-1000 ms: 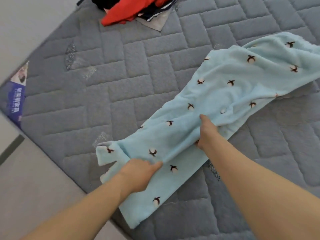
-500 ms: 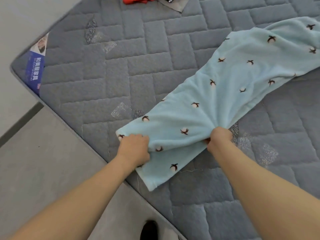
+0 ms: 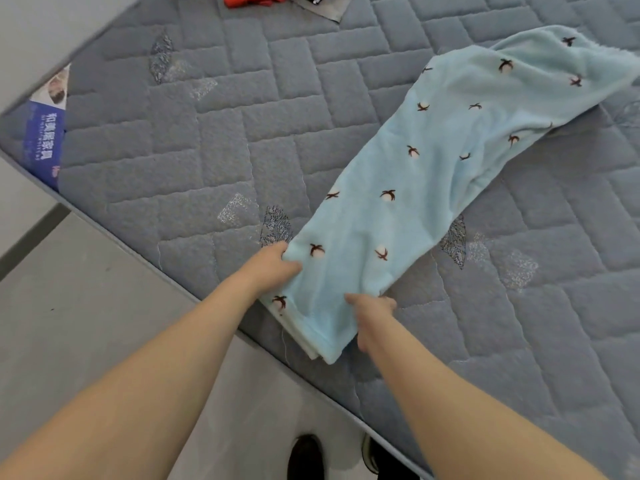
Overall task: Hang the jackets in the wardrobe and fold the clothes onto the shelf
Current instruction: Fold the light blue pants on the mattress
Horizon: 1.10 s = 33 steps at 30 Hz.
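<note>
Light blue fleece trousers (image 3: 426, 174) with small dark and white motifs lie folded lengthwise on the grey quilted mattress (image 3: 207, 140), running from the near edge up to the far right. My left hand (image 3: 273, 266) grips the left side of the near end of the trousers. At the right side of that same end, my right hand (image 3: 372, 315) pinches the fabric with its thumb on top. The near hem sits close to the mattress edge.
A pile of red, black and grey clothes (image 3: 277, 1) lies at the top edge of the mattress. A blue label (image 3: 43, 140) marks the mattress's left corner. Grey floor (image 3: 86, 306) lies to the left, and black shoes (image 3: 306, 457) stand below.
Both hands have slid along the trousers to the near end and come closer together. The trouser leg is now narrower and straighter, its hem squared near the mattress edge.
</note>
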Each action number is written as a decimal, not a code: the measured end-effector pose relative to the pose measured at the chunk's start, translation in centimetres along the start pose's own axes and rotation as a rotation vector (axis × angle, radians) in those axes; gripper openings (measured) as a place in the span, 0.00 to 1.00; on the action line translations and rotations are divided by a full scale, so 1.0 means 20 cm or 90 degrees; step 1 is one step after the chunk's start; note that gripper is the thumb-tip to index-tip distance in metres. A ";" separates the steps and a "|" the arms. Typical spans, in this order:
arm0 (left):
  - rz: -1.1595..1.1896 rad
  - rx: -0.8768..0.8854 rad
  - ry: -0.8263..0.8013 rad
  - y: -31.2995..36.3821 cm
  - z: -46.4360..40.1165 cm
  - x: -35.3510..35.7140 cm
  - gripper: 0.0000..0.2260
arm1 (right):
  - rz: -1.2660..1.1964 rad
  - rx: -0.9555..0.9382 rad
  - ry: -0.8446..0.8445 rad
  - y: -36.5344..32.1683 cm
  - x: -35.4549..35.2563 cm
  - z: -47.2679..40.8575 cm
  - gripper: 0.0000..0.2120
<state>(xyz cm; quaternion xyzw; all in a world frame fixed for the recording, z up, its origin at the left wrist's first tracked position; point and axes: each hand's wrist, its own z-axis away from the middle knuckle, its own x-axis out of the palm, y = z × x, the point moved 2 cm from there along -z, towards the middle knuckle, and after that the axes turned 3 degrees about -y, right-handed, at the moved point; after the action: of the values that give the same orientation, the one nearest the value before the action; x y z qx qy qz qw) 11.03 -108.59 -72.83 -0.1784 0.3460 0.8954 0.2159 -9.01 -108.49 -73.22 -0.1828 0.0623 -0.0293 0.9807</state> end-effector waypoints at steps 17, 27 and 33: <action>0.022 0.134 0.064 0.00 0.22 -0.14 0.10 | -0.017 0.080 -0.169 0.22 0.13 0.13 0.13; -0.141 -0.064 0.185 -0.23 0.11 -0.11 0.07 | -0.087 0.145 -0.224 0.29 0.04 0.13 0.07; 0.047 -0.105 0.055 -0.20 0.10 -0.08 0.20 | 0.000 0.147 -0.213 0.30 0.09 0.12 0.10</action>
<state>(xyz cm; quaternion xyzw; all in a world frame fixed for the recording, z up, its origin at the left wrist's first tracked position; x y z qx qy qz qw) 14.12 -104.94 -72.91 -0.2211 0.2865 0.9197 0.1519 -6.74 -102.09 -73.36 -0.0713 -0.1056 -0.0053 0.9918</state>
